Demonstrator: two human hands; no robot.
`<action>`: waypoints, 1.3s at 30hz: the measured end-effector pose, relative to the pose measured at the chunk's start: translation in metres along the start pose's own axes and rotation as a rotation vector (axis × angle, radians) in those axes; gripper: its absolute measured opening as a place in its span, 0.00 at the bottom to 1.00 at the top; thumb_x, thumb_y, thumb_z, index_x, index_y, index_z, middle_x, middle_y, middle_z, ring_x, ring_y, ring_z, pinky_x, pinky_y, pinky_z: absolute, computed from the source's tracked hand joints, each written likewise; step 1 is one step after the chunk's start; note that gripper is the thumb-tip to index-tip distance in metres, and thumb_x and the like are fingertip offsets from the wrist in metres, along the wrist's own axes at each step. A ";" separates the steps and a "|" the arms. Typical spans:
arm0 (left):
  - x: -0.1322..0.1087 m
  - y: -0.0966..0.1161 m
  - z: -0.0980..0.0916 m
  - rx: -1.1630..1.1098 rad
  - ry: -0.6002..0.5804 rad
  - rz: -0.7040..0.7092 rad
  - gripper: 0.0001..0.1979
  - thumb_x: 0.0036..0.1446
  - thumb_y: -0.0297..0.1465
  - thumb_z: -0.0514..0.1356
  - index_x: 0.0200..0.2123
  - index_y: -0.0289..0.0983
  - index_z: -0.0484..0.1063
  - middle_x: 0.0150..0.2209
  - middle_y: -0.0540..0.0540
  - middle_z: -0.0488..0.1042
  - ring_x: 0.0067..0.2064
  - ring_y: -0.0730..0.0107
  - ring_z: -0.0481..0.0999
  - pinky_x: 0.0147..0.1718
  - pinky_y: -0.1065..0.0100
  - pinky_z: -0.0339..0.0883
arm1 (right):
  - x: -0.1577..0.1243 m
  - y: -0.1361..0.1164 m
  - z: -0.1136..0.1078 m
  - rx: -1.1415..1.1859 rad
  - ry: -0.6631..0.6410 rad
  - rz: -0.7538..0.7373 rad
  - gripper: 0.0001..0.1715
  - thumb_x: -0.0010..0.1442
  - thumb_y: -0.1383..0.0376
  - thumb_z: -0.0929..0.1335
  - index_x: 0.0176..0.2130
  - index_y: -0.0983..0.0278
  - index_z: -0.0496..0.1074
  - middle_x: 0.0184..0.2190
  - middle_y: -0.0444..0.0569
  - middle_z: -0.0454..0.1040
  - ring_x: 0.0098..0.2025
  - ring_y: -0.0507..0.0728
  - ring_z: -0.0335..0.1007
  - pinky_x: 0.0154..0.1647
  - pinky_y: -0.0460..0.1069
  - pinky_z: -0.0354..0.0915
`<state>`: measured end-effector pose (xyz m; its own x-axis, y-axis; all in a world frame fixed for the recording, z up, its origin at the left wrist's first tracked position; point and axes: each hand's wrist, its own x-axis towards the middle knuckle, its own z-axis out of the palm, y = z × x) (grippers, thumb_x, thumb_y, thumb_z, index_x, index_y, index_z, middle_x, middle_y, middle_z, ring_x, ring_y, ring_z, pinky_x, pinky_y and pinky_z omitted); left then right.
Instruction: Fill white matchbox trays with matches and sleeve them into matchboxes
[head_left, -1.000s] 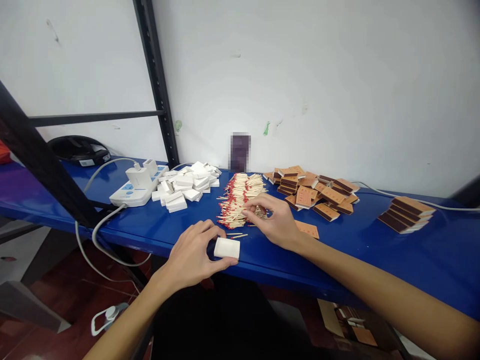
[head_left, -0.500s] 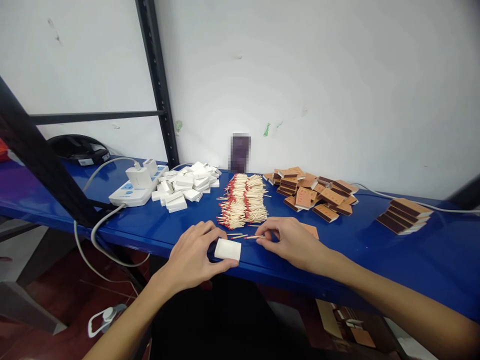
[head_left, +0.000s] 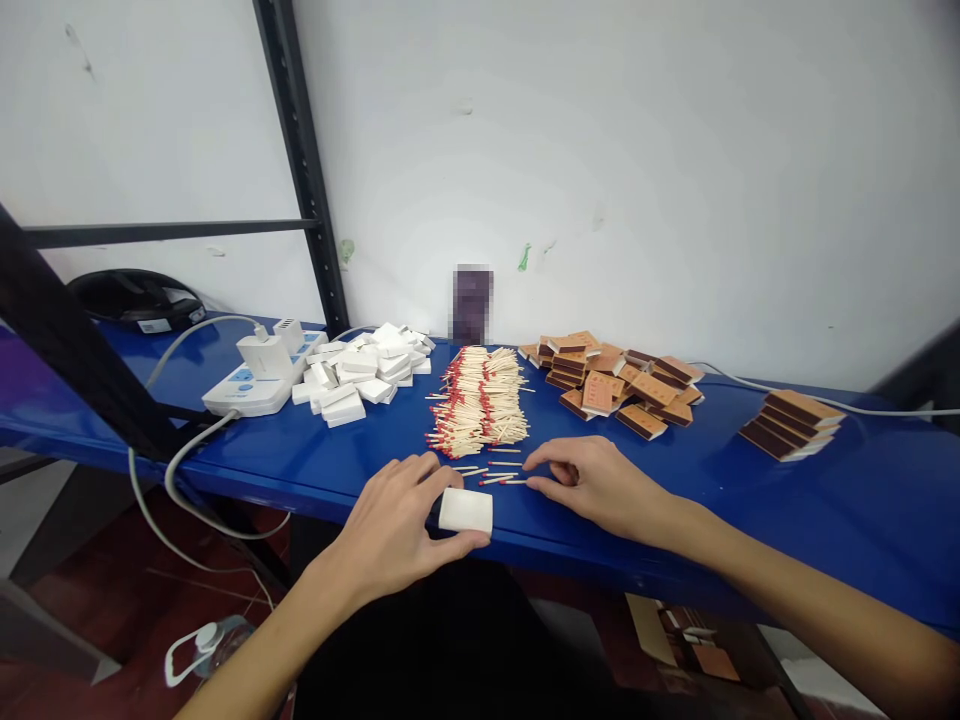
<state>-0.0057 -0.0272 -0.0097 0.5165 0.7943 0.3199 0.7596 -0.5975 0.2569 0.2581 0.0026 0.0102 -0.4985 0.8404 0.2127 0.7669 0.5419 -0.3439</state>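
My left hand (head_left: 409, 515) is closed around a small white matchbox tray (head_left: 466, 511), its thumb along the near side and fingers on the far side. What lies inside the tray cannot be made out. Several loose red-tipped matches (head_left: 501, 475) lie on the blue tabletop between my hands. My right hand (head_left: 589, 482) is just right of them, thumb and index finger apart. Its thumb tip is close to the end of one match, and whether they touch is unclear. Behind the loose matches is a big heap of matches (head_left: 480, 400) in two rows.
A pile of white trays (head_left: 364, 370) sits left of the match heap, beside a power strip (head_left: 255, 388). Orange-and-brown matchbox sleeves (head_left: 622, 385) are heaped on the right. A neat stack of matchboxes (head_left: 791, 425) stands farther right. A black shelf post (head_left: 307, 160) rises at left.
My right thumb and index finger have parted from a match, which now lies among the others. The view has shifted slightly to the right. My left hand still grips the tray.
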 end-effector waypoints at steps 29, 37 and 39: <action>-0.005 -0.013 -0.020 -0.245 -0.111 -0.009 0.12 0.56 0.38 0.63 0.42 0.40 0.71 0.35 0.50 0.68 0.39 0.65 0.69 0.41 0.65 0.63 | 0.021 -0.021 -0.024 -0.019 -0.388 -0.005 0.11 0.64 0.58 0.64 0.38 0.60 0.73 0.37 0.47 0.74 0.40 0.56 0.67 0.34 0.48 0.57; -0.005 -0.012 -0.016 -0.213 -0.085 -0.035 0.14 0.56 0.40 0.63 0.42 0.40 0.71 0.34 0.50 0.68 0.39 0.64 0.70 0.43 0.63 0.63 | 0.023 -0.027 -0.019 -0.069 -0.350 0.034 0.12 0.66 0.57 0.63 0.38 0.60 0.72 0.32 0.47 0.73 0.39 0.57 0.67 0.33 0.48 0.56; -0.005 -0.012 -0.016 -0.209 -0.083 -0.027 0.14 0.56 0.40 0.63 0.42 0.40 0.71 0.34 0.50 0.68 0.39 0.64 0.69 0.42 0.63 0.63 | 0.021 -0.028 -0.020 -0.084 -0.358 0.071 0.12 0.66 0.56 0.64 0.42 0.59 0.71 0.32 0.47 0.73 0.39 0.58 0.68 0.32 0.48 0.55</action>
<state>-0.0235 -0.0255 0.0007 0.5343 0.8116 0.2363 0.6799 -0.5788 0.4503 0.2341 0.0050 0.0424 -0.5412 0.8278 -0.1476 0.8277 0.4935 -0.2669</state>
